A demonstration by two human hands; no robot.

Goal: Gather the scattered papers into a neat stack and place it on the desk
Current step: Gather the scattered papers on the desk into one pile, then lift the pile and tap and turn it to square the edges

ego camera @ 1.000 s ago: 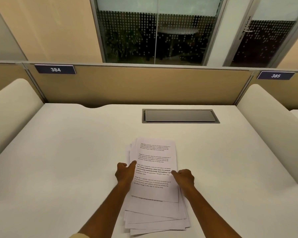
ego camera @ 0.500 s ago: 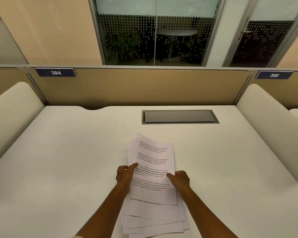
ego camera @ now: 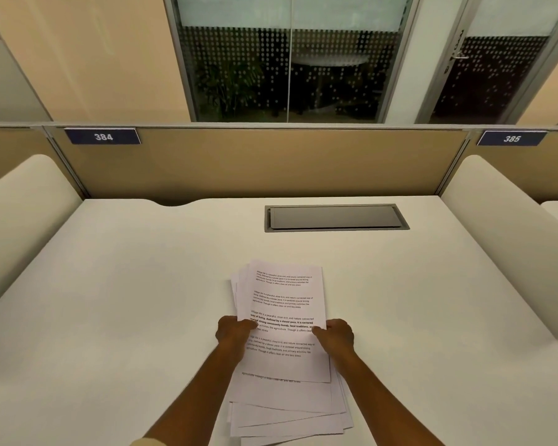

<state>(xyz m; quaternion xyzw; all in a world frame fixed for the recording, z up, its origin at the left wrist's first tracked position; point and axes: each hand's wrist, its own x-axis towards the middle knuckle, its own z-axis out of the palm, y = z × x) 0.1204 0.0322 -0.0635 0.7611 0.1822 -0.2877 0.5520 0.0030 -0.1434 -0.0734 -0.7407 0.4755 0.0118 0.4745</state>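
A loose pile of white printed papers (ego camera: 284,304) lies on the white desk (ego camera: 126,300), near its front middle. The sheets are fanned out, with uneven edges showing at the near end and at the far left corner. My left hand (ego camera: 234,329) grips the pile's left edge, thumb on the top sheet. My right hand (ego camera: 335,336) grips the right edge in the same way. Both hands hold the pile at about mid-length.
A grey flap cover (ego camera: 335,217) is set into the desk behind the papers. A tan partition (ego camera: 255,162) with the number plates 384 (ego camera: 103,136) and 385 (ego camera: 511,138) closes the back. Cream padded side dividers (ego camera: 23,201) stand left and right.
The top sheets have shifted slightly and straightened between my hands. Both hands keep their hold on the pile's edges and have barely moved.
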